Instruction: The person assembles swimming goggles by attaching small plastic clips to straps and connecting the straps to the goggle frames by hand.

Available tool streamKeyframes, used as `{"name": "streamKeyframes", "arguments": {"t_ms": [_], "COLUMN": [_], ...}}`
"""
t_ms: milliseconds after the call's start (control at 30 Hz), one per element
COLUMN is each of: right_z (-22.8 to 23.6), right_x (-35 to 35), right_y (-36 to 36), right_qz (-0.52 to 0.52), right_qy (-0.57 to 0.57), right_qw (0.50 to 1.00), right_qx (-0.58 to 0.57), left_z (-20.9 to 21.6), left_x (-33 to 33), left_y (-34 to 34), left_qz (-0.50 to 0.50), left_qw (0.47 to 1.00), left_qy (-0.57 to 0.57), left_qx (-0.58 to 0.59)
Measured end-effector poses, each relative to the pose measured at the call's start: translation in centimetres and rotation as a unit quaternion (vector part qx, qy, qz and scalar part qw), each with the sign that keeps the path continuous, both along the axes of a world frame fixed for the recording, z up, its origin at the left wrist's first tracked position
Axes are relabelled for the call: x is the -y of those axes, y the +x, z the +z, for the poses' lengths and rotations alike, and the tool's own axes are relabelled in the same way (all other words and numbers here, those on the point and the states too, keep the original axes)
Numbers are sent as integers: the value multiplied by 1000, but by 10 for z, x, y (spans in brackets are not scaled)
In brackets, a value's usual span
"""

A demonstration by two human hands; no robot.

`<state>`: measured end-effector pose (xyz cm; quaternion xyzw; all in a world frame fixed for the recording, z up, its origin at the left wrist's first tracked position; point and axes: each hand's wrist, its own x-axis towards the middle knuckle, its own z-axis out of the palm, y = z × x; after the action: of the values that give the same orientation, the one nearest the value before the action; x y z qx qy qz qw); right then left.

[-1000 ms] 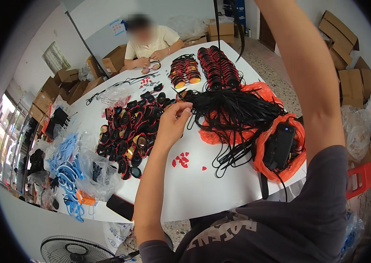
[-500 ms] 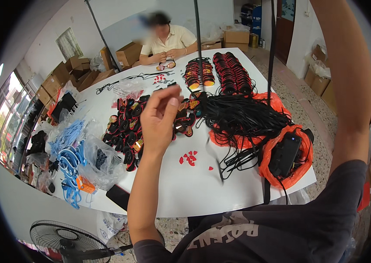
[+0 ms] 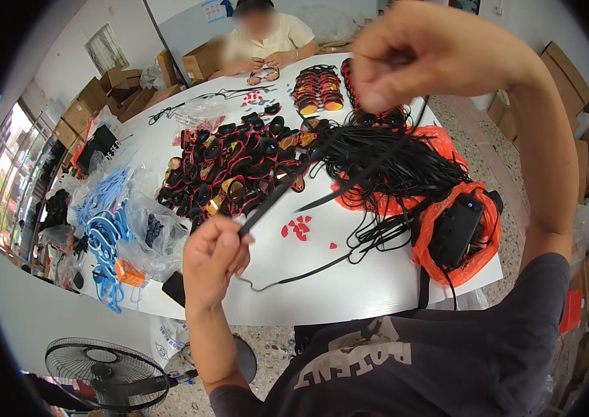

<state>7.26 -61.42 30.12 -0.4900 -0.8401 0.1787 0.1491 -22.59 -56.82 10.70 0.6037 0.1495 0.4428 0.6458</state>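
My left hand (image 3: pixel 216 260) is closed, pinching a flat black strap (image 3: pixel 271 200) between thumb and fingers above the near part of the table. From that hand the strap runs up and to the right, and a thin tail curves down towards the tabletop. My right hand (image 3: pixel 406 59) is raised at the upper right, blurred, its fingers curled around black strap; a pointed strap end hangs mid-air below it. Beneath lies a heap of black straps (image 3: pixel 385 160). To its left is a pile of swim goggles (image 3: pixel 232 167) with black and red frames.
Small red pieces (image 3: pixel 298 228) lie on the white table (image 3: pixel 322 295). An orange bag (image 3: pixel 423 254) holds a black device (image 3: pixel 456 233) at right. Blue straps (image 3: pixel 103 243) and clear plastic sit left. Stacked goggles (image 3: pixel 318 90) stand far back. A co-worker (image 3: pixel 277 42) handles goggles opposite. A fan (image 3: pixel 107 375) stands lower left.
My right hand has come down into view from above the picture. My left hand has moved down and nearer and has closed on a strap. The hanging straps now slant across the table.
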Motion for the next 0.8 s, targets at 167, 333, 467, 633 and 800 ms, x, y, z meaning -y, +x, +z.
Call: {"name": "streamKeyframes", "arguments": {"t_ms": [167, 333, 467, 633, 800], "right_z": [-19, -41, -58, -77, -113], "right_x": [20, 67, 84, 121, 135], "right_y": [60, 110, 131, 159, 135], "right_qz": [-65, -196, -278, -378, -272], "right_qy": [-10, 47, 31, 64, 136], "right_qw": [997, 978, 959, 924, 934], "right_qx": [29, 47, 42, -14, -186], "left_z": [-50, -82, -103, -121, -116], "left_x": [6, 3, 4, 3, -1], "left_y": [-34, -32, -37, -38, -9], "left_qz": [38, 37, 23, 20, -53], "left_qw": [995, 978, 967, 947, 915], "left_qy": [-79, -100, -117, -84, 109], "left_qx": [-44, -180, -226, -308, -386]}}
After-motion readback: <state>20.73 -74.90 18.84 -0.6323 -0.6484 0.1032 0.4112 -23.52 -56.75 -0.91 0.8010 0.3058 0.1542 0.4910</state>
